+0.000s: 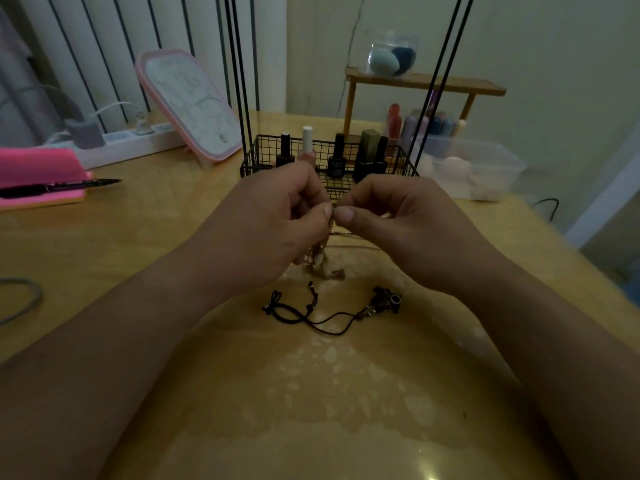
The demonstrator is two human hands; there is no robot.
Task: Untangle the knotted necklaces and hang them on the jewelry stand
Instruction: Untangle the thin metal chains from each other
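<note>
This looks like a home dressing corner. At upper left a pink-framed mirror (194,109) leans on the glossy wooden surface (138,237). At upper centre, nail polish bottles (337,155) fill a black wire basket (251,161). Makeup sponges (391,58) sit on a small wooden shelf (426,83).

Your left hand (273,216) hides part of the gold chain (321,264); its tangle is blurred, and the stand (256,154) runs off the top edge.

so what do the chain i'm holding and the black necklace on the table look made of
The chain looks like metal, dull gold-bronze: small links hanging limp, though blur leaves it open. The black necklace looks like matte knotted cord, with a dark pendant, probably metal, showing a small glint.
</note>
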